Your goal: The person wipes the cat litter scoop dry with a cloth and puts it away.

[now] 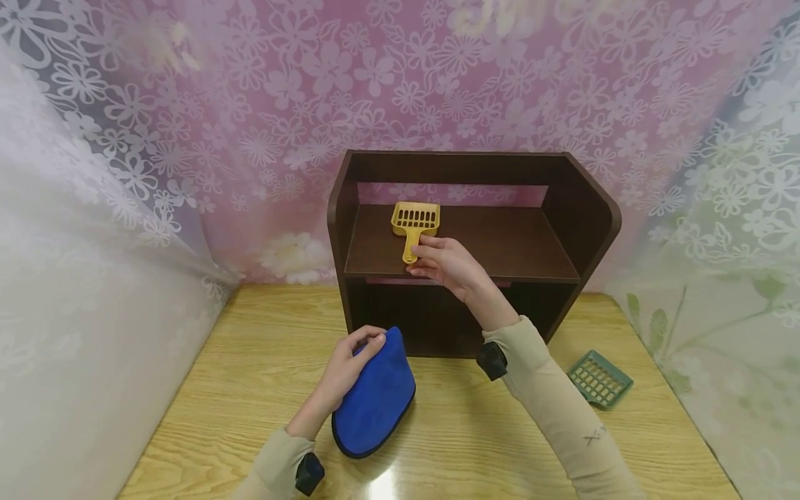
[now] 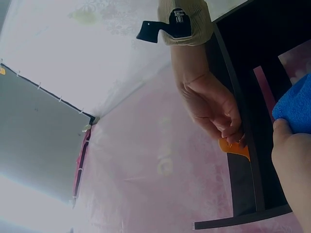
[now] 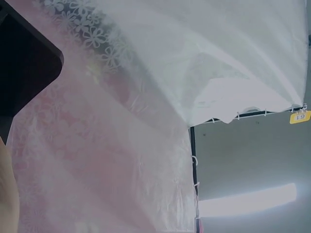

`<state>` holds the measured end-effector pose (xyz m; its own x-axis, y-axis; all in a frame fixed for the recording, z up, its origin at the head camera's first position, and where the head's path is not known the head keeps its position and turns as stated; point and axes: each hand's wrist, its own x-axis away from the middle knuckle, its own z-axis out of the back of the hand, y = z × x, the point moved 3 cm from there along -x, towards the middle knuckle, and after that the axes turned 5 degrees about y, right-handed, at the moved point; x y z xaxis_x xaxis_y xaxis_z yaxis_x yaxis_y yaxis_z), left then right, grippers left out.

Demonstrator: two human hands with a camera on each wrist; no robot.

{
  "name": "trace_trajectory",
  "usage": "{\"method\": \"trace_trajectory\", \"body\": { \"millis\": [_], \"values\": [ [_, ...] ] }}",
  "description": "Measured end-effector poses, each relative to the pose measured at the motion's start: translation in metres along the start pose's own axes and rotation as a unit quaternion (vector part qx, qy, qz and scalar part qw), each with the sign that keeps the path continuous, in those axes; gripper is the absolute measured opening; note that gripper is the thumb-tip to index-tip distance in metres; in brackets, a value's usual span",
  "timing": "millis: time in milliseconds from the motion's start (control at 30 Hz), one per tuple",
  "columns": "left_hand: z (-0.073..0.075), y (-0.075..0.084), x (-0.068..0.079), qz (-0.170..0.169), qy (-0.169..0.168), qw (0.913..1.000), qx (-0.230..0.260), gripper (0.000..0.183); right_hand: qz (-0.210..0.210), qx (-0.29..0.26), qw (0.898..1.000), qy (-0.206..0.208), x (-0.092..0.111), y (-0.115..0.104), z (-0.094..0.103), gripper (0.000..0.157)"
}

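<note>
My left hand [image 1: 344, 364] grips a blue fabric piece with black edging [image 1: 378, 399], the thumb lying over its upper end. In the left wrist view, part of that hand [image 2: 293, 160] and the blue fabric [image 2: 296, 104] show at the right edge. On the upper shelf lies a yellow slotted litter scoop [image 1: 415, 215], its handle toward me. My right hand [image 1: 453, 267] pinches the handle from the right. From the left wrist view, the fingers of the right hand [image 2: 214, 107] curl at the scoop handle [image 2: 235, 148]. The right wrist view shows only a strip of skin [image 3: 7, 189].
A dark brown two-level shelf unit [image 1: 500, 236] stands at the back of the wooden table [image 1: 262, 361]. To its right lies a green slotted scoop [image 1: 600, 378]. Floral curtains [image 1: 269, 125] surround the table at the back and both sides.
</note>
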<state>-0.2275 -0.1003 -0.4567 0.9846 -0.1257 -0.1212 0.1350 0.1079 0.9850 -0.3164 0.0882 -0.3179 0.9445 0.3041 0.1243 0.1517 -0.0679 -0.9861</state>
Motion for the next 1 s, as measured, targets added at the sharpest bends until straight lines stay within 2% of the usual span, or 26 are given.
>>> {"method": "trace_trajectory", "body": {
  "millis": [133,300,467,667,833,1000],
  "values": [
    [-0.001,-0.003,0.0,-0.012,0.002,0.9999,-0.004,0.027,0.005,0.051,0.999,0.01,-0.004,-0.001,0.001,0.049],
    [-0.003,0.0,0.002,-0.021,-0.002,0.9998,-0.004,0.026,0.011,0.115,0.993,0.002,-0.008,-0.004,0.001,0.048],
    [-0.003,0.001,0.003,-0.019,-0.008,0.9998,-0.004,0.027,0.018,0.147,0.989,-0.006,-0.011,-0.005,0.001,0.051],
    [-0.004,-0.001,0.003,-0.011,-0.009,0.9999,-0.01,0.026,0.029,0.18,0.983,0.018,-0.011,-0.003,0.003,0.059],
    [-0.003,0.002,0.004,-0.005,-0.012,0.9999,-0.009,0.024,0.062,0.177,0.982,0.037,-0.01,-0.001,0.003,0.064],
    [-0.004,0.02,0.01,-0.011,-0.021,0.9997,-0.01,0.024,0.08,0.154,0.982,0.072,-0.008,0.002,0.006,0.054]
  ]
}}
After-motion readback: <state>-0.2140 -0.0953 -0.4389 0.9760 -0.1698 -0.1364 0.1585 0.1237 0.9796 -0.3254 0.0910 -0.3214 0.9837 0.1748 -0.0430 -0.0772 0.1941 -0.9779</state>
